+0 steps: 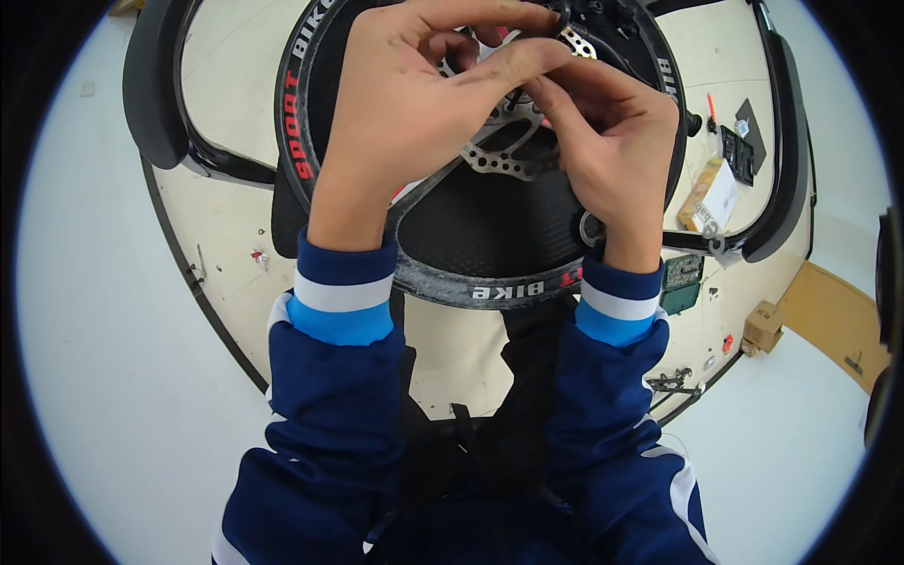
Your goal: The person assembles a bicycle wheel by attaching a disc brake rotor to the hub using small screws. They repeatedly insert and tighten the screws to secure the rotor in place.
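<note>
A black bicycle wheel (pixel 490 273) with broad carbon spokes and red and white lettering on its rim lies flat on a round cream table (pixel 226 226). A silver perforated brake disc (pixel 513 155) sits at the wheel's hub. My left hand (pixel 414 104) covers the hub from the left, its fingers curled over the disc. From the right, my right hand (pixel 612 151) pinches at the disc's centre, fingertips meeting those of my left hand. What the fingertips hold is hidden. Both sleeves are dark blue with white and light blue cuffs.
Black curved chair backs (pixel 151 85) ring the table. On the table's right lie a yellow-white packet (pixel 708 196), a black tool set (pixel 736 151), a red-handled tool (pixel 712 111) and a green card (pixel 682 281). A cardboard box (pixel 763 328) stands on the floor.
</note>
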The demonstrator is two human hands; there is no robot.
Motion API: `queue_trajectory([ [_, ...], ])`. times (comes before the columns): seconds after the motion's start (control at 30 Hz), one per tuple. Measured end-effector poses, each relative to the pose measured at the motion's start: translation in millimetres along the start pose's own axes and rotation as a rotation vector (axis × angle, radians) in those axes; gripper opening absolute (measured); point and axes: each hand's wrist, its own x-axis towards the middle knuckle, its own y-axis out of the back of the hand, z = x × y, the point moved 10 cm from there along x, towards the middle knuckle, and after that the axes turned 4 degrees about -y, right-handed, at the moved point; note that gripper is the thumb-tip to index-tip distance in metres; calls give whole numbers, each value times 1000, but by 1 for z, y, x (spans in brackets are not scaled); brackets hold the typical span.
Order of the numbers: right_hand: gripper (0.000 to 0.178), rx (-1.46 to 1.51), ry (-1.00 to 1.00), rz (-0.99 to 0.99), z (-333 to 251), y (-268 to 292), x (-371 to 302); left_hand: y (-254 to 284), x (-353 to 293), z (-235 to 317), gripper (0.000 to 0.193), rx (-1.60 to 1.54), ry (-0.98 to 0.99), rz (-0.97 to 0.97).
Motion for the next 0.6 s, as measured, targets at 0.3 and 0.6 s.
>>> queue_trajectory([
  [0.3, 19, -36, -33, -1, -1, 3, 1, -2, 1, -21, 18, -112, 140, 18],
  [0.6, 17, -11, 44, -14, 2, -1, 2, -1, -3, 2, 18, -110, 0, 38],
])
